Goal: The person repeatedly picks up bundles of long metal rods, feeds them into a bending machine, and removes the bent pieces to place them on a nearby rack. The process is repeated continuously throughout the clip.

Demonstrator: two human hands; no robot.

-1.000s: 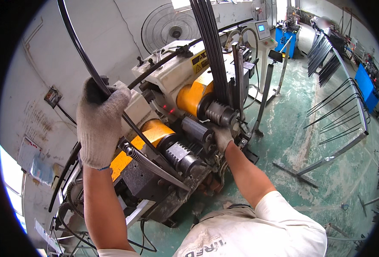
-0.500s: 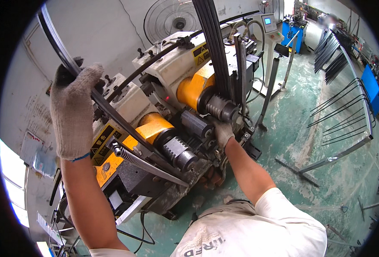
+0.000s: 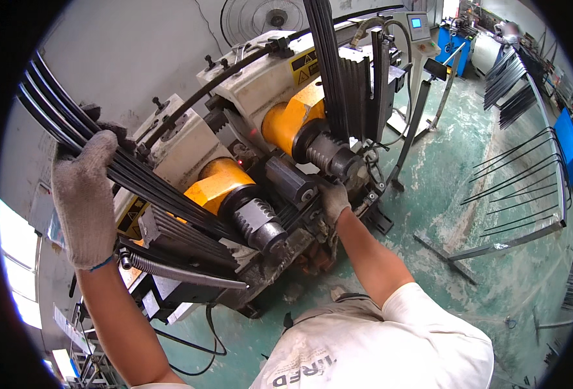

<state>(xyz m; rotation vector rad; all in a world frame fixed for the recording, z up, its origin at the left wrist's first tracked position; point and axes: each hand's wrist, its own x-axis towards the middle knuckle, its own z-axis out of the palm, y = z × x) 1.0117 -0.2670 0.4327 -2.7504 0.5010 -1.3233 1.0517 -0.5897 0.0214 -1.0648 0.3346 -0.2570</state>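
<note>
My left hand, in a grey knit glove, is closed round a fanned bundle of black metal rods. The rods slant from the upper left down past the left ribbed roller of a bending machine. My right hand, also gloved, reaches in beside a black block between the two rollers. Its fingers curl inward, and what they grip is hidden by the machine parts. Close above it is the right ribbed roller. Another bundle of black rods rises steeply behind that roller.
A coil spring arm juts out at the machine's near left. To the right, a rack carries several bent rods over the green floor. A control box and a fan stand behind the machine. A hose loops below it.
My left hand has moved left and slightly down. The rods it holds have tilted lower and spread apart, showing several side by side. My right hand stays by the block; the view has shifted slightly.
</note>
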